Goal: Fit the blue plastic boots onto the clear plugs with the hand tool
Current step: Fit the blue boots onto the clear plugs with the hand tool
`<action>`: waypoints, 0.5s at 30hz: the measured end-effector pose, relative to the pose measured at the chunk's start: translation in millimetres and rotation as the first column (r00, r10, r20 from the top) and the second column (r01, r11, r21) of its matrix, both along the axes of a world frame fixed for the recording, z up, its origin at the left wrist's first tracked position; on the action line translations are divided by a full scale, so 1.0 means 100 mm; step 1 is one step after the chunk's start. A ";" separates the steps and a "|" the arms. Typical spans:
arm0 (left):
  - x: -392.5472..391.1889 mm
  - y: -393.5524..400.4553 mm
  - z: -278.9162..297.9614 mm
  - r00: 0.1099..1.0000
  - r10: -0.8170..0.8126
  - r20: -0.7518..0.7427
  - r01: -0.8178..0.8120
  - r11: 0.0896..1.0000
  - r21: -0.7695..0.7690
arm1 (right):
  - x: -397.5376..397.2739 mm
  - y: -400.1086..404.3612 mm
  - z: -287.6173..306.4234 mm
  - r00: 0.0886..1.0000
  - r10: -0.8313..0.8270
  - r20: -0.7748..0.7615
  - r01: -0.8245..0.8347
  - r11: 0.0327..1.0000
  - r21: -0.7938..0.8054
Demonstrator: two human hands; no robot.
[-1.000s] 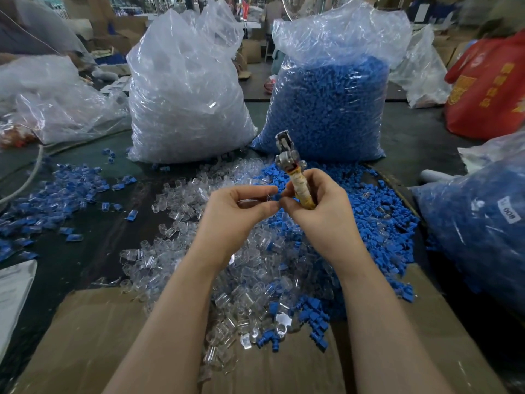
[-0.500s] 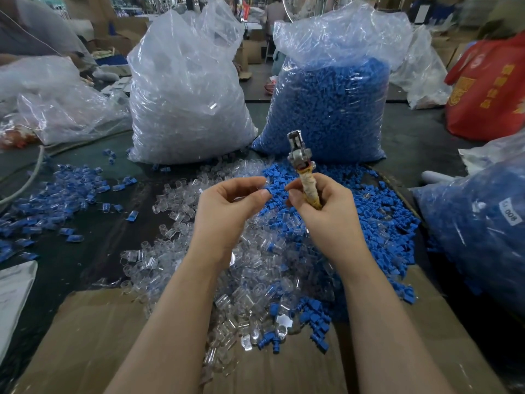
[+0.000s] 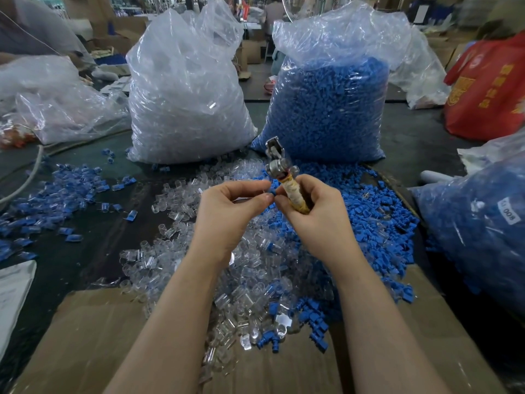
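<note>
One tool stands upright, head up, in the right grip; left grip pinches one boot.

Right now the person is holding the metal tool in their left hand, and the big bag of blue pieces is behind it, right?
Not quite. The head view shows the hand tool gripped in the right hand, not the left. The left hand pinches a small blue piece at its fingertips instead. The rest is right: the big bag of blue pieces stands behind the tool.
</note>
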State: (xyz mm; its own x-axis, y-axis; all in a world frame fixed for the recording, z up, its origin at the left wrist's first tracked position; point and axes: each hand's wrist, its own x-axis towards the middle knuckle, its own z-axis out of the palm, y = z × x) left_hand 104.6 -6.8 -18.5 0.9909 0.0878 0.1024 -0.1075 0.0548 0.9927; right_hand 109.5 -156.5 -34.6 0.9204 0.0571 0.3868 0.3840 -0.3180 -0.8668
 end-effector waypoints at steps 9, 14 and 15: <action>-0.01 0.02 0.00 1.000 -0.014 0.006 0.014 1.000 -0.010 | -0.01 -0.03 0.02 0.999 0.003 -0.048 -0.004 1.000 -0.020; 0.00 0.03 0.00 1.000 0.001 -0.011 -0.003 0.986 -0.168 | 0.00 -0.14 0.00 0.989 -0.006 -0.148 0.001 0.999 -0.035; 0.00 0.03 0.00 1.000 0.005 -0.010 -0.007 0.983 -0.186 | 0.00 -0.15 -0.01 0.986 -0.003 -0.165 -0.005 0.999 -0.051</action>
State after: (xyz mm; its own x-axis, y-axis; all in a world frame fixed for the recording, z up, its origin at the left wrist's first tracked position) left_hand 104.9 -3.9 -18.5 0.9911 0.1104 0.0740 -0.0987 0.2381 0.9662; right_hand 109.5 -172.0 -35.2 0.9712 0.0737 0.2267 0.2378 -0.3631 -0.9009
